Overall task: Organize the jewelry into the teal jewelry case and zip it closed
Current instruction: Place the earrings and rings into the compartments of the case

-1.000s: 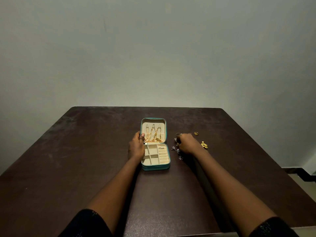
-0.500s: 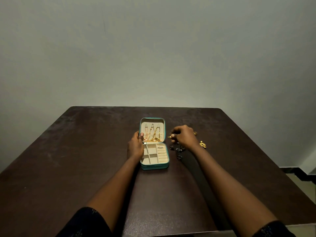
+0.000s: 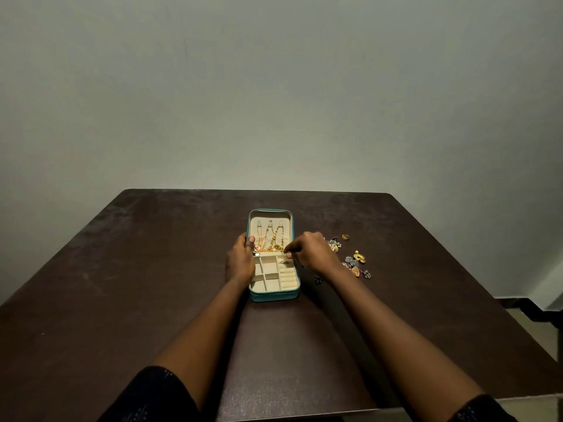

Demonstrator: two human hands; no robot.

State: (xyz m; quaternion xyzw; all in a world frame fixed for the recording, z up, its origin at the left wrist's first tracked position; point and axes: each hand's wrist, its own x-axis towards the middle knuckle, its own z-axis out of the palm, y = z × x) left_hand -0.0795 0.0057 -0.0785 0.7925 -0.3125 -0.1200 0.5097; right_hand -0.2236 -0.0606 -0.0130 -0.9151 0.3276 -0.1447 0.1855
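- Fingertips of the right hand are pinched together on a small gold jewelry piece. It is held just above the far right compartment of the tray. What kind of piece it is cannot be told at this size.
- Such a piece is judged to be very light, hard and smooth, so it is easily dropped. It is best taken between thumb and forefinger tips at its broadest part and let go low over the lining, so that no bounce is given.
- The left hand is curled round the left edge of the open teal jewelry case with cream lining, at the hinge line. Its thumb is laid on the lid's inner rim, and the case is braced by this grip.
- The case is laid open near the middle of the dark brown table, with the lid on the far side and the divided tray on the near side.
- The case is judged to be light, with padded, semi-stiff walls, and likely to slide on the smooth top unless a side wall is held. The zip pull cannot be made out.
- Thin gold chains are hung inside the lid. They are judged limp and prone to tangling, so the lid should be folded over slowly.
- Loose earrings and pendants, gold and silver-grey, are scattered on the table to the right of the case, apart from it. They are judged small, stiff and delicate, and are best lifted one at a time.
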